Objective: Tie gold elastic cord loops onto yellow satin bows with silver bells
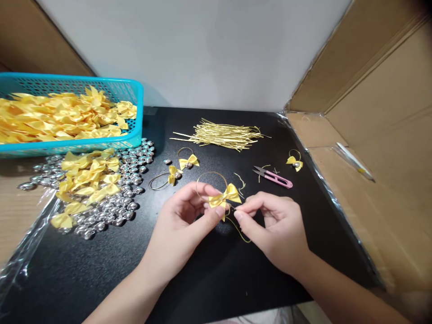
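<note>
My left hand (191, 220) pinches a yellow ribbon bow (231, 193) between thumb and fingers, in the middle of the view. A loop of thin gold cord (212, 173) rises from behind the bow. Just right of it, my right hand (273, 225) is closed, its thumb and forefinger pinching a thin gold cord end by the bow. A loose length of the cord (240, 231) hangs below, between the hands. Whether a bell or bead sits behind the bow is hidden. Pink thread snips (278, 178) lie open-bladed beyond my right hand.
A turquoise basket (140, 112) of yellow bows stands at left. Silver beads (101, 220) and loose bows (91, 175) are heaped before it. Gold cords (229, 134) lie at the back. Finished-looking looped bows (189, 162) rest nearby, another bow (295, 163) at right. Cardboard walls (381, 90) flank the table.
</note>
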The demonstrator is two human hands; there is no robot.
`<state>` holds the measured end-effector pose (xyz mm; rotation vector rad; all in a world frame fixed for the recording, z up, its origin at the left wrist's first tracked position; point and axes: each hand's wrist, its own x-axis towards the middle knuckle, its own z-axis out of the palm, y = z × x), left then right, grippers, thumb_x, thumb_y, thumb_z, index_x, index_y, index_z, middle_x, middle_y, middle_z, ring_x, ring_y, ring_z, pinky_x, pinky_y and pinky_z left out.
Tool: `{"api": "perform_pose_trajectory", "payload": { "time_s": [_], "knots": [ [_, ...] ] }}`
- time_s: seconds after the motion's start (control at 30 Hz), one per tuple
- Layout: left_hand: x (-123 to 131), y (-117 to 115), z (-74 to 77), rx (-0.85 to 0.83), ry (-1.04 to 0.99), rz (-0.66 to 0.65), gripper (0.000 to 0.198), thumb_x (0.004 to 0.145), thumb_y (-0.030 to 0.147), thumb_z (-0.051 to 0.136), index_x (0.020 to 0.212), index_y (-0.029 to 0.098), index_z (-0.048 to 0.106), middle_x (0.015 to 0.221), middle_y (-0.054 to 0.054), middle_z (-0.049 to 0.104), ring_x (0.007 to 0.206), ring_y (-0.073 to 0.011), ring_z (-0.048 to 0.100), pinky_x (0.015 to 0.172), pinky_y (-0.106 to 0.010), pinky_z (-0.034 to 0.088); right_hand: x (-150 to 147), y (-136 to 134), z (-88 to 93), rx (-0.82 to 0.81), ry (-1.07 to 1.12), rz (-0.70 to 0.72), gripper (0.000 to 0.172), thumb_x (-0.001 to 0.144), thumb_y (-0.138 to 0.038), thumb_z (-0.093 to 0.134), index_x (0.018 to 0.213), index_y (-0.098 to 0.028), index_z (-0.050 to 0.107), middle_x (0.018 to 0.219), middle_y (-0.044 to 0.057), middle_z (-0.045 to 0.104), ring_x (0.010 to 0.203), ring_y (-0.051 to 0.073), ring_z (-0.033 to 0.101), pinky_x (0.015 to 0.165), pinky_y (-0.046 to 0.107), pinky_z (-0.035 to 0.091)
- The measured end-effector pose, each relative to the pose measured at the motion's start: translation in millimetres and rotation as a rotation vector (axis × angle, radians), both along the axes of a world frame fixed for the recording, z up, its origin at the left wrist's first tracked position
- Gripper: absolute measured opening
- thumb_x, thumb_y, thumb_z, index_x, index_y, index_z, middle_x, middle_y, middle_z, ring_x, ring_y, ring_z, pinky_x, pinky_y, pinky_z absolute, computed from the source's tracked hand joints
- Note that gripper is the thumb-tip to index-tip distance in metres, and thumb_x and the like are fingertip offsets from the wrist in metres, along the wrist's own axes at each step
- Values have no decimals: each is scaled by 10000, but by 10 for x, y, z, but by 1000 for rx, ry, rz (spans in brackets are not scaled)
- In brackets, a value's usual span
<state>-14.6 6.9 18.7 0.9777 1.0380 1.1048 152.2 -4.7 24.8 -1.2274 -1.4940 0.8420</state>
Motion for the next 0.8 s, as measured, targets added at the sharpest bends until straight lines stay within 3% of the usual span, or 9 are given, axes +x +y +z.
{"api": "perform_pose_trajectory", "payload": {
  "time_s": [0.3, 0.6, 0.8],
  "knots": [
    [6, 11, 5, 19, 73, -4, 122, 762, 190, 781, 830, 205, 681, 750, 27, 667, 665, -84, 602, 642, -159, 489, -17, 9, -24, -74, 57, 8, 128, 733, -93, 652, 623, -158, 640, 560, -14, 654, 506, 87, 579, 531, 192, 482],
    [24, -36, 38, 75, 76, 78, 197, 750, 142, 778, 844, 238, 634, 782, 53, 636, 682, -77, 603, 663, -153, 498, -47, 5, -24, -282, 314, 96, 99, 754, -179, 684, 672, -162, 632, 556, -3, 646, 507, 100, 592, 521, 212, 506],
    [7, -22, 30, 70, 43, 61, 158, 732, 148, 786, 765, 222, 650, 709, 41, 639, 650, -91, 594, 632, -166, 496, -74, 11, -128, -457, 550, 190, 243, 718, -311, 794, 692, -166, 600, 589, -16, 629, 542, 102, 619, 583, 219, 548]
  ]
}}
